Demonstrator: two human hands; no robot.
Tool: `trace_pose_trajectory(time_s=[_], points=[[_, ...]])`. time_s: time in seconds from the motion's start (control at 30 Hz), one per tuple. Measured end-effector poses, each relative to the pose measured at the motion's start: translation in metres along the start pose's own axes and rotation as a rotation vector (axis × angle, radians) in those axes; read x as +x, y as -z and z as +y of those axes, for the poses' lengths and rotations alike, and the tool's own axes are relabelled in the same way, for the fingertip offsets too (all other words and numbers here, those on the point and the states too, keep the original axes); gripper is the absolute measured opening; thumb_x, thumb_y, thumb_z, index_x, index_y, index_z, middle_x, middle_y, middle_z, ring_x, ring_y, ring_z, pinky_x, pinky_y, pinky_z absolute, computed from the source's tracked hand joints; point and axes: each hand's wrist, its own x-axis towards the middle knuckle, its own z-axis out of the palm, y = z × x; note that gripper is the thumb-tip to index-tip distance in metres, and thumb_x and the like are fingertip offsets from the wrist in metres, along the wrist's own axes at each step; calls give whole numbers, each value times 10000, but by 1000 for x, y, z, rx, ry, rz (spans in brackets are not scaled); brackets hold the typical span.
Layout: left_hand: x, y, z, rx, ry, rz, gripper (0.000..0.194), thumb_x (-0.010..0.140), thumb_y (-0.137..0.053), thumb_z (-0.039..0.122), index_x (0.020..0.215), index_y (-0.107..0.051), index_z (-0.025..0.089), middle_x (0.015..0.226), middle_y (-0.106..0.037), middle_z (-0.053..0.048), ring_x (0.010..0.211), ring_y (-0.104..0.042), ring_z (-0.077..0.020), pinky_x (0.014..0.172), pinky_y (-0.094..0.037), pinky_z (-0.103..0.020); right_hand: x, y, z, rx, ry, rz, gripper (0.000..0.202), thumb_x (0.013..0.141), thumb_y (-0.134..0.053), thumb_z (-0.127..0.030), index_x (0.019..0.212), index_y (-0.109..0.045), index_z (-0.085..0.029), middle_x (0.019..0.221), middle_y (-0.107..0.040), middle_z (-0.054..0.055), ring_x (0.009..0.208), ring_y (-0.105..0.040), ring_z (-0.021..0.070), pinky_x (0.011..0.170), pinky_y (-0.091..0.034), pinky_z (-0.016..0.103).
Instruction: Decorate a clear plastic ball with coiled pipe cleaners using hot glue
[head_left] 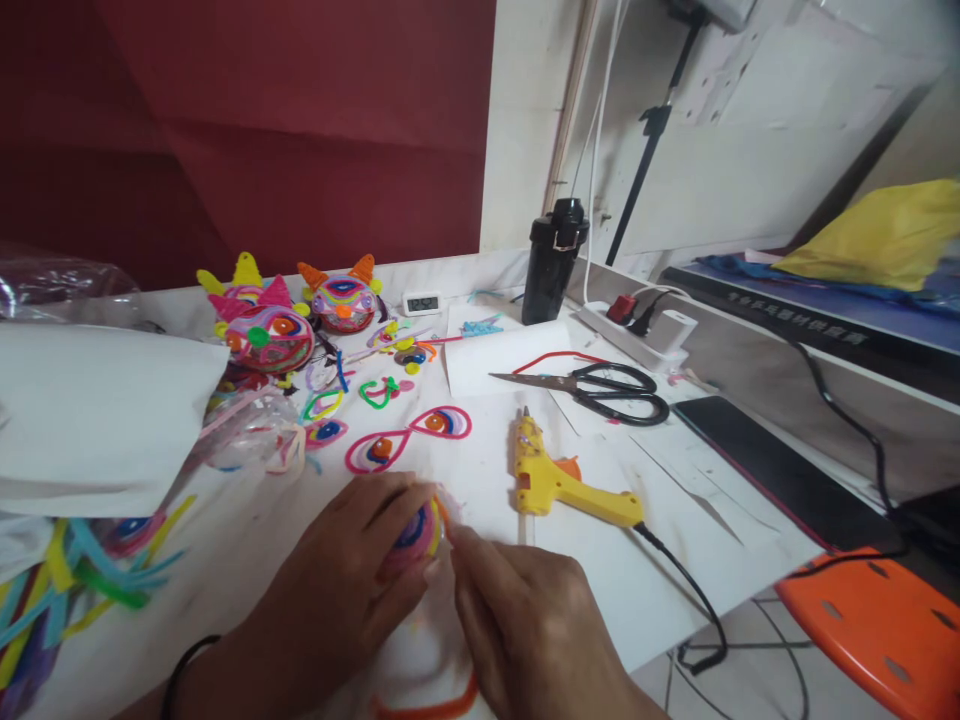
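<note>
My left hand (352,560) is curled round a rounded craft piece (420,535) with purple, blue, pink and yellow fuzzy bands, pressing it near the table top. At its right edge the fingertips of my right hand (510,610) pinch an orange pipe cleaner (441,508), which lies along the band. An orange fuzzy length (431,708) curves below my right hand; whether it is the same strip I cannot tell. Just beyond my hands are two pink-rimmed eye shapes (409,438). A yellow hot glue gun (577,490) rests on its side to the right.
Large black-handled scissors (600,388) lie on paper behind the glue gun, near a black phone (750,470). A black bottle (553,262) and a power strip (637,335) stand at the back. Decorated animal heads (270,335) and loose pipe cleaners (97,580) fill the left.
</note>
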Motion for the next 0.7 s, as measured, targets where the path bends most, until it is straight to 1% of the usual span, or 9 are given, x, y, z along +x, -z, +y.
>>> trace_pose_trajectory(time_s=[0.07, 0.17, 0.23, 0.33, 0.4, 0.47, 0.53, 0.6, 0.7], points=[[0, 0, 1, 11, -1, 7, 405, 937, -565, 302, 1337, -569, 234, 1247, -663, -107, 1153, -638, -302, 1003, -557, -457, 0, -1, -2, -17, 37, -20, 330, 930, -382, -95, 993, -704, -61, 556, -661, 52, 405, -585, 192, 409, -384, 300], [-1, -1, 1, 18, 4, 11, 391, 953, -550, 315, 1336, -578, 239, 1257, -662, -111, 1159, -639, -309, 999, -563, -466, 4, 2, -4, -39, 89, -65, 319, 886, -399, -39, 964, -708, -41, 541, -659, 48, 395, -594, 186, 394, -379, 296], [-2, -1, 1, 15, 6, 1, 385, 974, -529, 331, 1347, -569, 244, 1263, -656, -112, 1162, -638, -305, 997, -566, -463, 7, 4, -4, -45, 103, -62, 318, 860, -401, -20, 932, -710, -38, 526, -651, 44, 380, -580, 181, 381, -370, 299], [-3, -2, -1, 22, 10, -17, 400, 999, -494, 349, 1383, -539, 246, 1277, -642, -112, 1178, -625, -298, 1006, -562, -456, 9, 2, -6, -40, 86, -11, 337, 829, -378, -13, 845, -712, -52, 474, -607, 30, 332, -515, 174, 342, -319, 319], [-4, -2, -1, 28, 5, -25, 410, 1003, -485, 347, 1397, -527, 242, 1282, -637, -115, 1184, -618, -298, 1014, -557, -453, 7, -3, -7, -49, 89, -3, 342, 817, -380, -13, 855, -719, -33, 459, -596, 25, 321, -497, 171, 333, -300, 328], [-5, -3, 0, 32, 0, -32, 406, 1007, -480, 334, 1397, -528, 234, 1284, -638, -122, 1184, -618, -300, 1019, -556, -451, 3, -9, -8, -79, 87, 38, 350, 816, -384, -21, 907, -721, -1, 459, -601, 28, 319, -498, 176, 338, -291, 341], [-5, -1, 2, 32, 15, -42, 408, 1004, -483, 331, 1398, -527, 233, 1289, -637, -125, 1187, -617, -307, 1025, -556, -460, -1, -15, -8, -100, 57, 84, 344, 826, -379, -30, 897, -715, -35, 463, -603, 31, 324, -506, 188, 356, -282, 356], [-4, 4, 4, 7, 39, -78, 442, 985, -501, 315, 1422, -502, 246, 1332, -619, -122, 1220, -601, -318, 1042, -549, -484, -3, -17, -8, -111, 25, 121, 342, 824, -369, -30, 881, -704, -72, 457, -592, 25, 322, -506, 194, 368, -270, 360], [-2, 18, 2, -103, 37, -232, 583, 918, -563, 248, 1486, -434, 280, 1476, -543, -96, 1327, -535, -333, 1108, -499, -512, -5, -12, -4, -97, 86, 14, 325, 826, -405, -20, 965, -697, -42, 493, -606, 12, 353, -537, 179, 367, -299, 330]])
